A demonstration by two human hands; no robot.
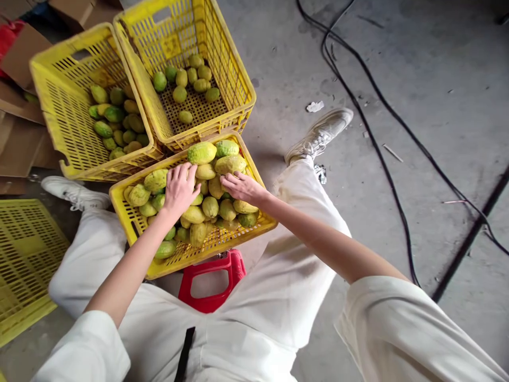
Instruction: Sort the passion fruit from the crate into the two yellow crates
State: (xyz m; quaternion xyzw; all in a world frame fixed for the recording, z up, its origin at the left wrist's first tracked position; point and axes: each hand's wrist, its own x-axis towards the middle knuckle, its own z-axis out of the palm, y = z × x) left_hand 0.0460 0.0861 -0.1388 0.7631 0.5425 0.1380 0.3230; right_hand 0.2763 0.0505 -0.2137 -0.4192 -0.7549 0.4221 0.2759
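A yellow plastic crate [131, 220] stands between my knees, filled with yellow-green fruits [202, 153]. My left hand [180, 188] lies palm down on the pile near its middle, fingers spread over a fruit. My right hand [240, 185] rests on the fruits at the crate's right side, fingers curled around one; whether it is lifted I cannot tell. Beyond it stand two more yellow crates: the left one [59, 101] holds several greener fruits, the far one [234, 79] holds several smaller ones on its floor.
A red plastic stool [210, 276] sits under me. An upturned yellow crate [24, 260] lies at the left. Cardboard boxes [19, 58] stand at the far left. Black cables [377, 138] run across the concrete floor on the right.
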